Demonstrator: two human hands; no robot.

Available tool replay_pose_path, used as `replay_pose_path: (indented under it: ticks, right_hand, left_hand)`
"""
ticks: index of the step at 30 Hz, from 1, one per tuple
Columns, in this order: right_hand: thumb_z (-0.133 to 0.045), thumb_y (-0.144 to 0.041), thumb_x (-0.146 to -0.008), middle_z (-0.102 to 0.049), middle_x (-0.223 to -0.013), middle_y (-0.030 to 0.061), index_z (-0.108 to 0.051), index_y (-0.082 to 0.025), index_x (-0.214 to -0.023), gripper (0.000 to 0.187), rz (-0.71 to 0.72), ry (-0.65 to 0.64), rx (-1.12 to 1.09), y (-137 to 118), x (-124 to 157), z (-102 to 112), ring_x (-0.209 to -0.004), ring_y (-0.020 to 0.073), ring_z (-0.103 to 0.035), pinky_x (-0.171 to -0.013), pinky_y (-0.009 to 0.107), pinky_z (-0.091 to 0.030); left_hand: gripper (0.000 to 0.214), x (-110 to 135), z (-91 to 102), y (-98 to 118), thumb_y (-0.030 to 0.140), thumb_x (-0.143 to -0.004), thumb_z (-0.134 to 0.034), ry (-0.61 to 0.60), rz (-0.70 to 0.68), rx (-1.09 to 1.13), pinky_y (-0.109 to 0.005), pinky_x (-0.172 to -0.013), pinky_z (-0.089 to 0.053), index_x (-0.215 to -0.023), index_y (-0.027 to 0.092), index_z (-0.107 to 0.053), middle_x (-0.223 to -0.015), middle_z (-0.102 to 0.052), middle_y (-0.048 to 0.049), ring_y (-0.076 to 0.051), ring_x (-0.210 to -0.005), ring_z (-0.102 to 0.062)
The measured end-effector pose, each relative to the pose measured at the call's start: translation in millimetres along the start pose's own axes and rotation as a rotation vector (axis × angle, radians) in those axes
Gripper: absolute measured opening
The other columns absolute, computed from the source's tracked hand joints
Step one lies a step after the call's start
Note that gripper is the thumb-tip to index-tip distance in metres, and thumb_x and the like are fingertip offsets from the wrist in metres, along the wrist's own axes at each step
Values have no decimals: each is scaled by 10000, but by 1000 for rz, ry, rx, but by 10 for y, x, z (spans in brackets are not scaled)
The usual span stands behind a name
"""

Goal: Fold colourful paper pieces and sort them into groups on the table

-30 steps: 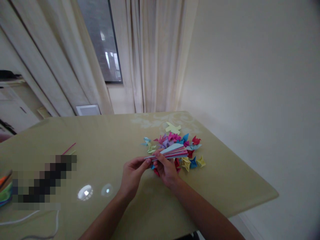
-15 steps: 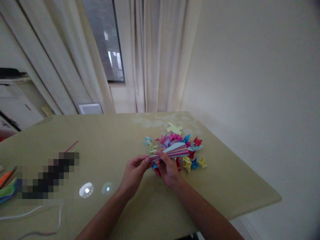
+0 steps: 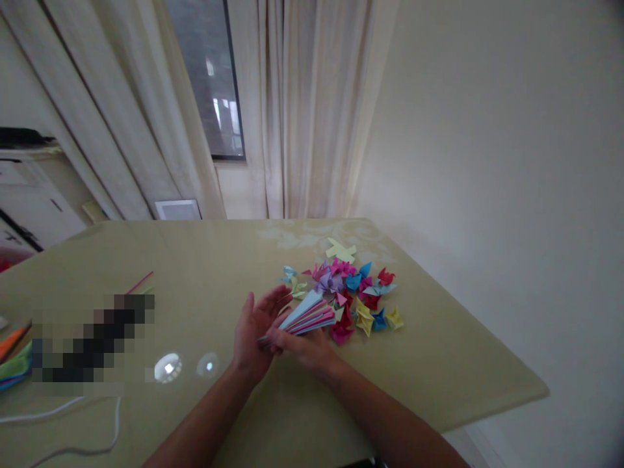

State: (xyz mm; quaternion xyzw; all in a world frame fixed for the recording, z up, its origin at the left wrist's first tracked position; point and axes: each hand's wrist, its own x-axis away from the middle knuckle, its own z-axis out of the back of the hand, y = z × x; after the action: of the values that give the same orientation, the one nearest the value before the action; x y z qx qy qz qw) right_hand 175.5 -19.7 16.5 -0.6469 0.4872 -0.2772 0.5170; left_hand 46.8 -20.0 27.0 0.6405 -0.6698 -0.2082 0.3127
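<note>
Left hand [image 3: 249,335] spread, palm bared; right hand [image 3: 307,346] in a pinching grip; forearms [image 3: 380,403] angled inward

1. On my feed, the left forearm [image 3: 207,416], down at seven o'clock, is bare and smooth in outline, tapering towards the hand.
2. I see the right forearm [image 3: 390,409] at five o'clock, equally bare, broadest near the lower picture edge.
3. The left hand [image 3: 252,331], at seven o'clock from centre, is bare, with slender fingers [image 3: 273,298].
4. At six o'clock, I find the right hand [image 3: 303,344] bare too, its fingertips partly hidden.
</note>
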Motion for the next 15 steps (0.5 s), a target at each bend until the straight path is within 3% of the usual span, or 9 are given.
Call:
replay_pose_path:
  ticks: [7, 13, 15]
  right_hand:
    - [-880, -451, -766, -699, -643, -1, -743, -167, -775, 315, -43, -1, -51, 75, -27, -47, -576, 129, -637, -604, 243, -524]
    - [-898, -486, -734, -704, -670, -3, -733, -160, -820, 375, -69, 6, -48, 86, -39, -26, -592, 132, -652, -604, 243, -534]
    - [-906, -511, -712, -694, -652, -3, -724, -149, -803, 415, -103, -28, -24, 113, -57, -5, -578, 131, -643, -595, 247, -532]
  left_hand:
    - [587, 43, -12, 5, 679, -879, -613, 10, 6, 38, -311, -926, -571, -1047, 157, -822, -1220, -759, -131, -263, -1186, -666]
    - [587, 52, -1, -31, 687, -849, -663, -41, -21, -22, -277, -796, -585, -1053, 156, -808, -1174, -763, -123, -254, -1084, -694]
    - [585, 52, 7, -38, 676, -850, -684, -71, -19, -104, -239, -662, -563, -1073, 147, -794, -1119, -768, -121, -223, -941, -713]
